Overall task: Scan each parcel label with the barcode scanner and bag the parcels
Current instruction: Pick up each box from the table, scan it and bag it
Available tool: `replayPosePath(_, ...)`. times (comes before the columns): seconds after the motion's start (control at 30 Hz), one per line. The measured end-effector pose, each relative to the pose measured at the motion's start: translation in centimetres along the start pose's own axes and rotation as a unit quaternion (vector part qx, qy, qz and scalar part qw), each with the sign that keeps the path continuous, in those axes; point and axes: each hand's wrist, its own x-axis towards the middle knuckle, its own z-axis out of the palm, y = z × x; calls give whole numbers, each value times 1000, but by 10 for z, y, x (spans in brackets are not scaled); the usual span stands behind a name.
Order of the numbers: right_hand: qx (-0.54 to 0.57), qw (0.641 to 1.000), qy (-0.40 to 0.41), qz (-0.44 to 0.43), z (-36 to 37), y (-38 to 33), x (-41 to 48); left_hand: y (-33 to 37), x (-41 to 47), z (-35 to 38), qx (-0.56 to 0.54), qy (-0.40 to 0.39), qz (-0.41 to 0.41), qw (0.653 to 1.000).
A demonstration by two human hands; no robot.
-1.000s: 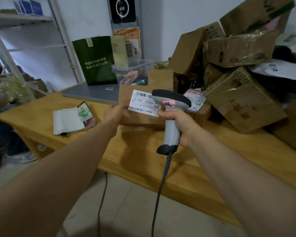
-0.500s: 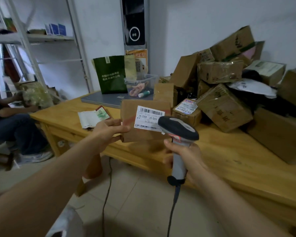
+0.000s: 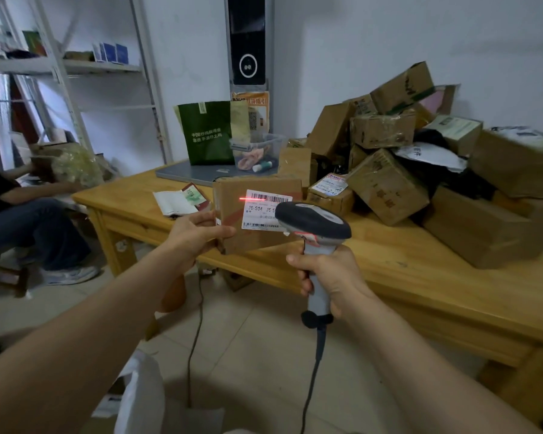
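My left hand [image 3: 198, 234] grips the left edge of a flat brown cardboard parcel [image 3: 232, 211], held upright in front of the wooden table [image 3: 420, 277]. Its white label [image 3: 261, 211] faces me, and a red scan line crosses the barcode at the label's top. My right hand [image 3: 329, 274] is wrapped round the grey handle of the barcode scanner [image 3: 314, 223], whose dark head covers the label's right part. The scanner's cable hangs down to the floor. A white bag [image 3: 141, 399] shows at the bottom left, below my left arm.
Several cardboard boxes [image 3: 386, 183] and a white mailer [image 3: 430, 155] are piled on the table's right half. A green paper bag [image 3: 207, 133], a clear plastic tub [image 3: 257, 151], a grey laptop [image 3: 185, 175] and a booklet [image 3: 179, 202] sit at the back left. A seated person [image 3: 22, 220] is at left.
I have stepped back from the table, so parcel and scanner are now held off its front edge. The scanner's red line has come on across the barcode.
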Motion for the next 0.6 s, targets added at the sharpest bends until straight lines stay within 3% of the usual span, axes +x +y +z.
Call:
replayPosePath(0.37,-6,1000,9,-12,12,-6,-13,5,-14,-16,7,24,14,1000)
replayPosePath(0.6,24,999,-33,21,36,2,-6,-1,-20,-46,5,60,-8,998)
